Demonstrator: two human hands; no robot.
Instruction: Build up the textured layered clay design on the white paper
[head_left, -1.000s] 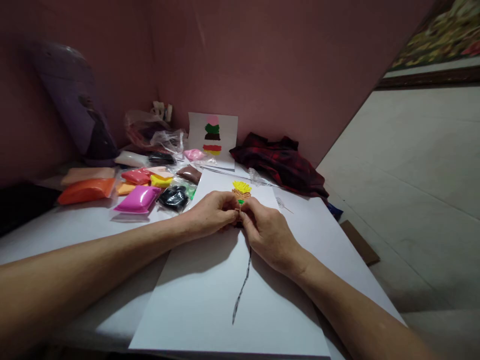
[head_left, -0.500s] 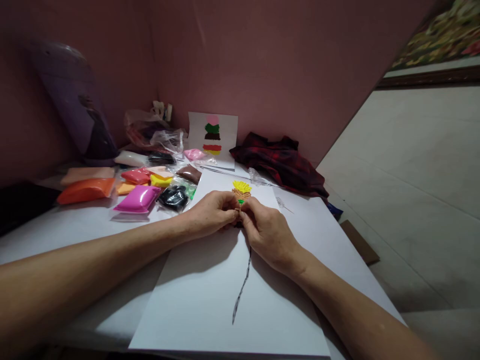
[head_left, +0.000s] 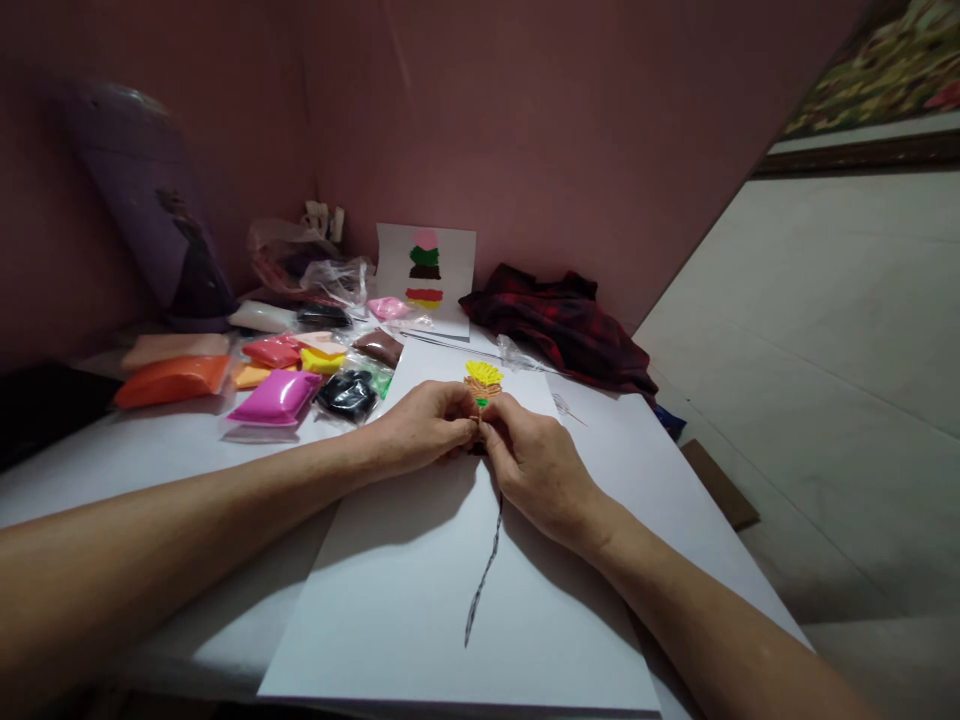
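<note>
A large white sheet [head_left: 420, 600] lies before me, with a dark wavy line [head_left: 484, 590] running down its middle. Near its far end is a layered shape with a yellow top [head_left: 484, 374], orange-brown strands [head_left: 484, 389] and a green strip, partly covered by my fingers. My left hand [head_left: 427, 425] and my right hand [head_left: 536, 455] meet over this shape, thumbs and forefingers pinched together. Between the fingertips is something small and brownish, too small to make out.
Bagged clay packs, orange [head_left: 172, 381], magenta [head_left: 276, 398] and black [head_left: 347, 396], lie at the left. A card with coloured patches [head_left: 459, 262] leans on the wall. Dark red plaid cloth [head_left: 555, 325] is at the back right, a purple container [head_left: 127, 170] at the left.
</note>
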